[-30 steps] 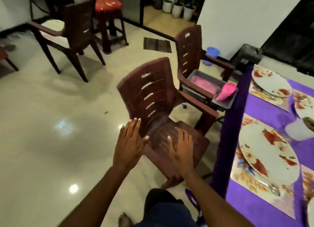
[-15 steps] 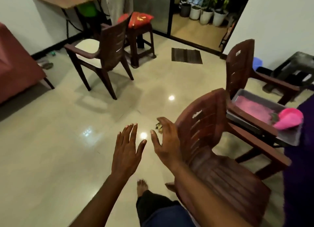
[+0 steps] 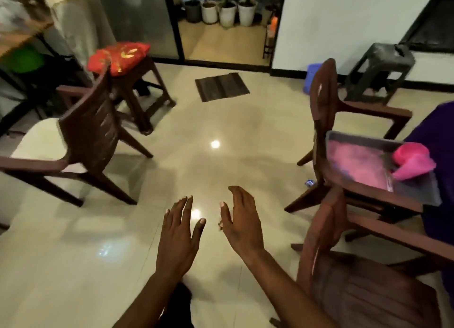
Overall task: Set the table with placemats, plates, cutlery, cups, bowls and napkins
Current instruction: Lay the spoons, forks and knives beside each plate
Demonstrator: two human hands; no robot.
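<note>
My left hand and my right hand are held out side by side over the shiny floor, fingers apart, holding nothing. A corner of the table's purple cloth shows at the right edge; the plates and placemats are out of view. A grey tray rests on the seat of a brown chair to the right, holding a pink cloth and a pink rolled item.
A nearer brown chair stands just right of my right arm. Another brown chair with a pale cushion stands left. Beyond are a stool with a red cushion, a doormat, a grey stool and potted plants.
The view has swung left, away from the table, so the plates and placemats have left the frame. My hands have come off the near chair and now hover over open floor.
</note>
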